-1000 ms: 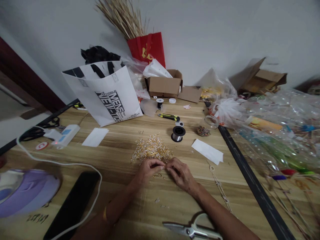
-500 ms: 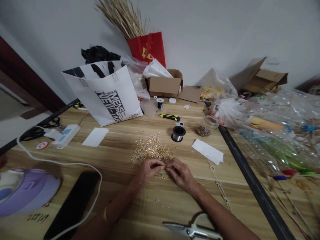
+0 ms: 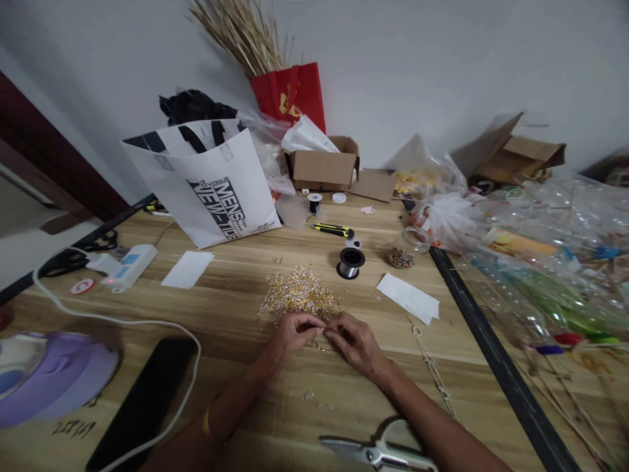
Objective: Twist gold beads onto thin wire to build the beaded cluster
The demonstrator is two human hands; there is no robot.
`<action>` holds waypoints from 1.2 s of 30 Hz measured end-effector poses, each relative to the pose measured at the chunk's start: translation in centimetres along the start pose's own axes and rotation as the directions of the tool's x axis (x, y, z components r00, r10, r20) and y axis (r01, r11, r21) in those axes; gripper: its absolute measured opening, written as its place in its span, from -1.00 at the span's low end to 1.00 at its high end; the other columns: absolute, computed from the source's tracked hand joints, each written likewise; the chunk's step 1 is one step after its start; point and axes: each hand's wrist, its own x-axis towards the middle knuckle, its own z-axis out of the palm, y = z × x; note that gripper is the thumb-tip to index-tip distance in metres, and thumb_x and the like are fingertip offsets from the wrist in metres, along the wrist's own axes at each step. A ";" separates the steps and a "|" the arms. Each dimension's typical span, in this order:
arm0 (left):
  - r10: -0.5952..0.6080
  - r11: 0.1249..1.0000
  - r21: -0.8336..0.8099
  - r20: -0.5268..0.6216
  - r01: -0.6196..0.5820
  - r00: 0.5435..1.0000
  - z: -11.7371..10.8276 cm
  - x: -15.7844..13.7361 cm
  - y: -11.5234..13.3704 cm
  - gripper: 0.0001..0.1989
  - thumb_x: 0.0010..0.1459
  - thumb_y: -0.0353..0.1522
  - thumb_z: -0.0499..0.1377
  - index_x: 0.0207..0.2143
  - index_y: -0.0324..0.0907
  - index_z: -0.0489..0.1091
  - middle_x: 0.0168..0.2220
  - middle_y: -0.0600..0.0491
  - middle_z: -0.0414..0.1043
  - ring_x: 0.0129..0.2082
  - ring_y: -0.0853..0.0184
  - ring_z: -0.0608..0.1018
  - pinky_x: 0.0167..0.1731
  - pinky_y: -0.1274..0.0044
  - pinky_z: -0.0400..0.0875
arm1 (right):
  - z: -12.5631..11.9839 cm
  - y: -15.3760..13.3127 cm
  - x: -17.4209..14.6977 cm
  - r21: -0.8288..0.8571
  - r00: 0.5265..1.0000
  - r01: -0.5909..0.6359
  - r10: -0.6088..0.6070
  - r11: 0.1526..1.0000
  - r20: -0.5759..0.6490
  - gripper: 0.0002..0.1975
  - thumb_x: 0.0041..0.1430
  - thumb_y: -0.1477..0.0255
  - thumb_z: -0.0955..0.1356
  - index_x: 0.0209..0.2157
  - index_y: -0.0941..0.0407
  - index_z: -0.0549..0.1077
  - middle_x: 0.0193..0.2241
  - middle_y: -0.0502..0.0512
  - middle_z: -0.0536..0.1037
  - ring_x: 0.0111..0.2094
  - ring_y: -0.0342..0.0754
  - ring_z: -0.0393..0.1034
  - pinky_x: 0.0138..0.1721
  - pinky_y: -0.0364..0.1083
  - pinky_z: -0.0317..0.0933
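Note:
My left hand (image 3: 297, 330) and my right hand (image 3: 354, 339) meet fingertip to fingertip over the wooden table. Both are closed in a pinch; whatever sits between the fingertips is too small to name. Just behind them lies a loose heap of small gold and clear pieces (image 3: 299, 292). A short bit of gold chain or beading (image 3: 314, 346) rests below the fingers. Nearer to me are a few tiny silvery pieces (image 3: 308, 394). A pair of scissors (image 3: 376, 452) lies by my right forearm, and a linked strand (image 3: 435, 373) stretches out to the right.
Behind the heap are a wire spool (image 3: 350, 263), a yellow-black box cutter (image 3: 333, 230) and a glass jar of beads (image 3: 403, 252). A white bag (image 3: 211, 190) and a cardboard box (image 3: 322, 169) stand further back. Left are a phone (image 3: 142, 403) and a power strip (image 3: 130, 267); plastic bags (image 3: 535, 262) fill the right.

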 end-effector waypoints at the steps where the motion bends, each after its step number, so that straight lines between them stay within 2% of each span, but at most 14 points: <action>1: 0.000 1.000 -0.003 0.003 0.000 1.000 0.0 0.0 0.0 -0.82 -0.09 -0.34 0.23 -0.42 -0.28 0.52 -0.45 -0.01 0.53 -0.44 0.32 0.50 -0.40 0.56 0.34 | 0.0 0.0 0.0 0.003 1.000 0.000 0.000 1.000 -0.002 -0.88 0.22 0.42 0.26 -0.37 0.13 0.36 -0.49 0.04 0.40 -0.48 -0.14 0.28 -0.44 -0.18 0.18; 16: 0.085 0.994 0.071 0.020 -0.086 0.996 0.1 -0.2 0.6 -0.84 -0.01 -0.34 0.20 -0.43 -0.25 0.53 -0.43 0.00 0.54 -0.41 0.32 0.50 -0.37 0.56 0.34 | 0.2 0.3 -0.3 0.013 1.000 -0.022 0.023 1.000 -0.011 -0.91 0.19 0.40 0.29 -0.35 0.13 0.35 -0.50 0.03 0.42 -0.50 -0.15 0.30 -0.46 -0.19 0.20; 26: 0.093 0.989 0.113 -0.005 -0.091 0.996 0.2 -0.3 0.8 -0.79 0.03 -0.30 0.16 -0.45 -0.26 0.52 -0.46 0.01 0.53 -0.42 0.32 0.49 -0.39 0.57 0.32 | 0.1 0.2 -0.3 0.026 1.000 -0.027 0.027 0.999 0.002 -0.93 0.18 0.42 0.30 -0.31 0.13 0.35 -0.48 0.03 0.42 -0.49 -0.15 0.31 -0.45 -0.20 0.21; 36: 0.050 0.998 0.049 -0.073 -0.046 0.996 0.1 -0.1 0.4 -0.84 -0.06 -0.33 0.22 -0.46 -0.25 0.52 -0.47 0.00 0.55 -0.43 0.31 0.52 -0.39 0.56 0.36 | 0.1 0.0 -0.2 0.023 1.000 -0.023 0.023 0.999 0.002 -0.92 0.17 0.41 0.29 -0.31 0.13 0.34 -0.50 0.02 0.42 -0.53 -0.17 0.28 -0.50 -0.22 0.18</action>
